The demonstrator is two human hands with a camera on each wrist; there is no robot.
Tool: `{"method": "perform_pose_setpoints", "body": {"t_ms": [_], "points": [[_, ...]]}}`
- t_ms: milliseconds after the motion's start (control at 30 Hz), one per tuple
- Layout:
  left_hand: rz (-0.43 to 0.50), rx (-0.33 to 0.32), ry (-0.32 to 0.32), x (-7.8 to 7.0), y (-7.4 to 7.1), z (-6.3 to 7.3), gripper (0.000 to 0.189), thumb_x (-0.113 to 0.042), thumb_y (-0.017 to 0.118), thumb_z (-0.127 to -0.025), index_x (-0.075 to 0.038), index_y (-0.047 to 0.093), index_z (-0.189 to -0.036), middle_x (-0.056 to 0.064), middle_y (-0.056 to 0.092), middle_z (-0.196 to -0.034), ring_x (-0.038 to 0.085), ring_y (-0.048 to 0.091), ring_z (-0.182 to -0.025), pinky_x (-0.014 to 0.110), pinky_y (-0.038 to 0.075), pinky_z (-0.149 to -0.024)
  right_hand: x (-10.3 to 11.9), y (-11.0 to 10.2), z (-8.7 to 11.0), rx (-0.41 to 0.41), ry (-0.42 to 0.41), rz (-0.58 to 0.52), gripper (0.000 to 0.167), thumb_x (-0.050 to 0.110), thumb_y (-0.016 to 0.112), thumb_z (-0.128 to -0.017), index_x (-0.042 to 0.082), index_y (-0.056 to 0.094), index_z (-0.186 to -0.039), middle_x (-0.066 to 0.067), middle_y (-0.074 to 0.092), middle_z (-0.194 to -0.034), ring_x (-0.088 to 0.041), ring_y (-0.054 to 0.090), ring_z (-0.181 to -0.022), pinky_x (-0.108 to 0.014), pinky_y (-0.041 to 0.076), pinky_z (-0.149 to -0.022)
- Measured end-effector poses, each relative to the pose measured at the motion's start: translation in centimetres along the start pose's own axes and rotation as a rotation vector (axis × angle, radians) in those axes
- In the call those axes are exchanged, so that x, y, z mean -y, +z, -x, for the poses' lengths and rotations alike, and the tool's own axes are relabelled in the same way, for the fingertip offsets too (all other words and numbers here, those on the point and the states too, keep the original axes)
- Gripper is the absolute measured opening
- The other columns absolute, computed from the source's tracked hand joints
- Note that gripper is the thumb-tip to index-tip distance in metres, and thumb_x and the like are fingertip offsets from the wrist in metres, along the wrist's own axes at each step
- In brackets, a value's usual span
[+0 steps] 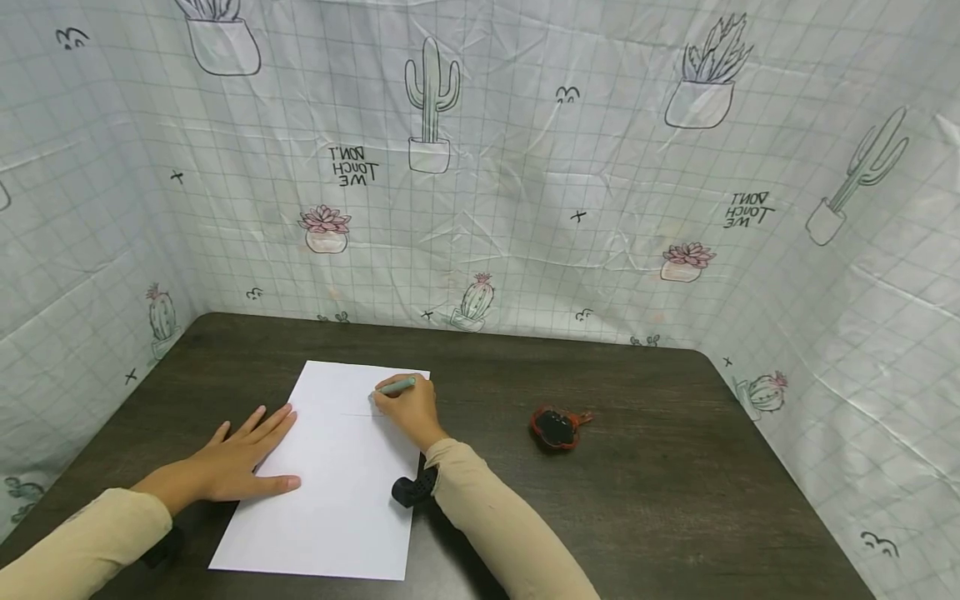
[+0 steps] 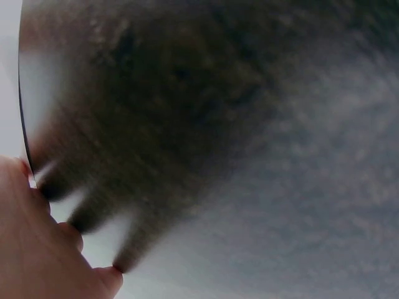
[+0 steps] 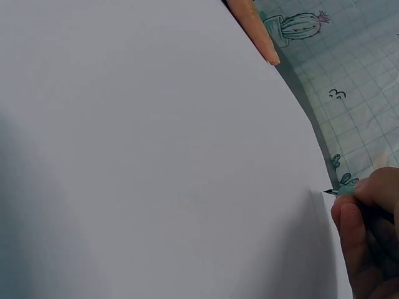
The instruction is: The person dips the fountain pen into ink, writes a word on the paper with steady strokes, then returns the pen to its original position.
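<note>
A white sheet of paper (image 1: 330,500) lies on the dark table, with a thin line (image 1: 358,415) drawn across its upper part. My right hand (image 1: 411,410) pinches a green pen (image 1: 397,386) over the upper right of the sheet. In the right wrist view the dark tip of the pen (image 3: 329,192) is right at the paper. My left hand (image 1: 238,458) lies flat with spread fingers at the sheet's left edge, thumb and fingertips on the paper. The left wrist view shows the left hand (image 2: 37,243) at its lower left corner, mostly out of frame.
To the right of the paper, a small red-rimmed dark object (image 1: 557,428) with a short stem sits on the dark wooden table (image 1: 660,483). A white curtain (image 1: 510,167) printed with cacti hangs behind and along both sides. A black wrist camera (image 1: 414,490) overlaps the sheet's right edge.
</note>
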State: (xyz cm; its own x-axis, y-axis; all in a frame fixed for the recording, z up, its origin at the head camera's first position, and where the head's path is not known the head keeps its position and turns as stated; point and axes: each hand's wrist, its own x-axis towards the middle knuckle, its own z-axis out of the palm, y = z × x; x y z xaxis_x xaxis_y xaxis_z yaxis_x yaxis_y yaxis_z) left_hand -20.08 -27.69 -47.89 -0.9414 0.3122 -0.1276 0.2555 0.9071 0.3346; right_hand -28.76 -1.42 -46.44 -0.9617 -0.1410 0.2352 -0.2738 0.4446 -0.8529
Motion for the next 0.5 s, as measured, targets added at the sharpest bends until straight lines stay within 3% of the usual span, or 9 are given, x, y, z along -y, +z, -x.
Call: {"method": "perform_pose_setpoints", "body": {"t_ms": [500], "points": [[0.016,0.030,-0.001,-0.74,-0.79,0.19,0.104,-0.073,0.057,-0.078,-0.011,0.021,-0.153,0.013,0.013,-0.160,0.050,0.007,-0.142,0.078,-0.004,-0.100,-0.20,0.28,0.22,-0.003,-0.012,-0.011,0.008,0.005,0.071,-0.078,0.011,0.076,-0.077,0.003,0.069,-0.064,0.000,0.054,-0.053,-0.017,0.046,-0.052]]}}
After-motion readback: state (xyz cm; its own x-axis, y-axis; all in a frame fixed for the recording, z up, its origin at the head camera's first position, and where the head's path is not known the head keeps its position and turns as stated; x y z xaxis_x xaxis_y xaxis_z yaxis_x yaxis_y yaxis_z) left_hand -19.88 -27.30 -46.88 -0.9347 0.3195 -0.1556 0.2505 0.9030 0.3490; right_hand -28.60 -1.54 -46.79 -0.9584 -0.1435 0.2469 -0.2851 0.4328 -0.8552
